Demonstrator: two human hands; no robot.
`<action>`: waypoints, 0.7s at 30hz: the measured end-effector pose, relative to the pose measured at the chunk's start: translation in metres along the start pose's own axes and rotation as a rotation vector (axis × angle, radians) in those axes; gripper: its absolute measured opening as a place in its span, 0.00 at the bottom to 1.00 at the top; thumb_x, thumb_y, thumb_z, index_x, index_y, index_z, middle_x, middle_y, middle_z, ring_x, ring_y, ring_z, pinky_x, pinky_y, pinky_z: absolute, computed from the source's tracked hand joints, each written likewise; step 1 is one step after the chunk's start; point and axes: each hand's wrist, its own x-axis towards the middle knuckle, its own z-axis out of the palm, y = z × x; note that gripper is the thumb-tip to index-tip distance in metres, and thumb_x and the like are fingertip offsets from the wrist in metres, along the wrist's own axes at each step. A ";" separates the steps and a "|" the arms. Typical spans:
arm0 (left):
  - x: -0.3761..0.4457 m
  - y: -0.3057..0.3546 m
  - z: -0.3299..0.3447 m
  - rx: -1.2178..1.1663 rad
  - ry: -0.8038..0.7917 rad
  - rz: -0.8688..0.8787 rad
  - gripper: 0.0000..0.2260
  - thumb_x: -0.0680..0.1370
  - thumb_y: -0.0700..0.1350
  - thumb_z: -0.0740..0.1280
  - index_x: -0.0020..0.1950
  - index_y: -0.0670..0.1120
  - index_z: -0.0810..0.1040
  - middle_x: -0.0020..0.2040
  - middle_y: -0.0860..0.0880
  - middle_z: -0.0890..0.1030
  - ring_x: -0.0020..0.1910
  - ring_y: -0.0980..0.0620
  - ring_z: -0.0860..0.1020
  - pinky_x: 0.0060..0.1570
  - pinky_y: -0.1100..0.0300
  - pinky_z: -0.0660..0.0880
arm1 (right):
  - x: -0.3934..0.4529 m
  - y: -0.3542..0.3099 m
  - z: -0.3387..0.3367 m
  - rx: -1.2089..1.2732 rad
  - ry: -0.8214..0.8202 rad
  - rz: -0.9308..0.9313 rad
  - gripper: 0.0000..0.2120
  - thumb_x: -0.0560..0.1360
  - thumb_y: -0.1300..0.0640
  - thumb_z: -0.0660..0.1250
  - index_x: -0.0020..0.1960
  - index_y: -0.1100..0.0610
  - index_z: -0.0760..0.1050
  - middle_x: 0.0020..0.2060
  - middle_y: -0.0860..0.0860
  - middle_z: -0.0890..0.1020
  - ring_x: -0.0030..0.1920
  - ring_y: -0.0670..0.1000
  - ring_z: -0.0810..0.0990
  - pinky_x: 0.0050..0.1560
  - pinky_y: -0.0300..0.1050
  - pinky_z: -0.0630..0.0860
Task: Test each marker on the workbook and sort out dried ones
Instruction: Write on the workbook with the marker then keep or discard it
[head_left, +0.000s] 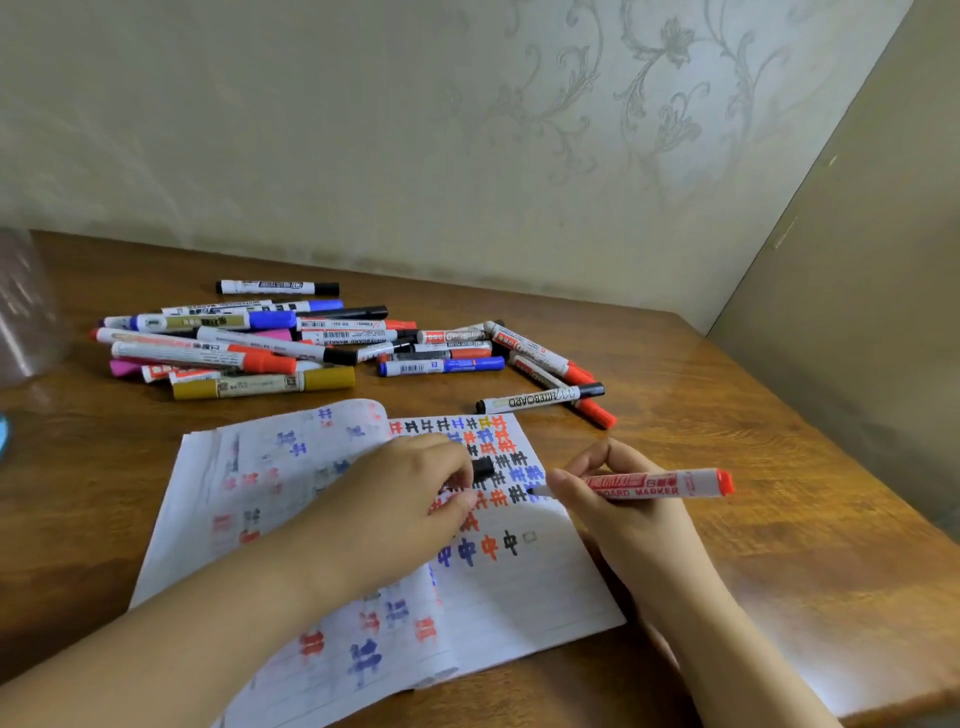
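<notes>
Marker in use: whiteboard marker (657, 484) with a white barrel, red lettering and a red end, held nearly level over the right page of the workbook, its dark tip touching the paper among the written marks.
Right hand: right hand (608, 493) curls its fingers and thumb around the marker's front end, close to the tip.
Left hand: left hand (410, 499) rests on the middle of the workbook, fingers bent, pinching a small black cap (483, 468) at the fingertips.
Workbook: open workbook (519, 597) lies flat on the table just in front of the person, its lined pages covered with rows of short test marks in red, blue, black and one yellow.
Marker pile: loose heap of capped markers (249, 348) lies beyond the workbook on the left, with red, blue, black, pink and gold caps, many overlapping.
Nearby markers: black-capped marker (540, 398) printed WHITEBOARD lies just past the workbook's far right corner, crossing red-capped ones beside it.
Table: brown wooden table (753, 519) set into a corner.
Walls: pale patterned wallpaper (519, 130) behind and to the right.
</notes>
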 end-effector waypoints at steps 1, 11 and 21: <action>0.005 0.003 -0.002 0.027 -0.003 -0.021 0.03 0.78 0.50 0.62 0.48 0.53 0.73 0.46 0.59 0.74 0.46 0.61 0.72 0.42 0.72 0.66 | 0.001 -0.004 0.000 0.013 -0.009 0.027 0.10 0.69 0.53 0.74 0.39 0.57 0.75 0.27 0.47 0.78 0.28 0.43 0.72 0.29 0.39 0.67; 0.024 0.008 -0.004 0.032 -0.109 -0.204 0.18 0.75 0.37 0.64 0.62 0.53 0.75 0.58 0.53 0.76 0.56 0.54 0.74 0.55 0.62 0.71 | 0.003 -0.028 0.009 0.215 -0.028 0.165 0.11 0.76 0.53 0.67 0.39 0.59 0.77 0.24 0.48 0.73 0.25 0.43 0.68 0.28 0.36 0.65; -0.025 0.022 -0.042 -0.307 0.038 -0.204 0.13 0.79 0.43 0.64 0.53 0.63 0.71 0.49 0.64 0.76 0.46 0.67 0.77 0.45 0.71 0.72 | -0.012 -0.064 0.016 0.345 -0.067 0.064 0.10 0.76 0.57 0.66 0.38 0.59 0.72 0.23 0.49 0.72 0.24 0.44 0.68 0.27 0.35 0.65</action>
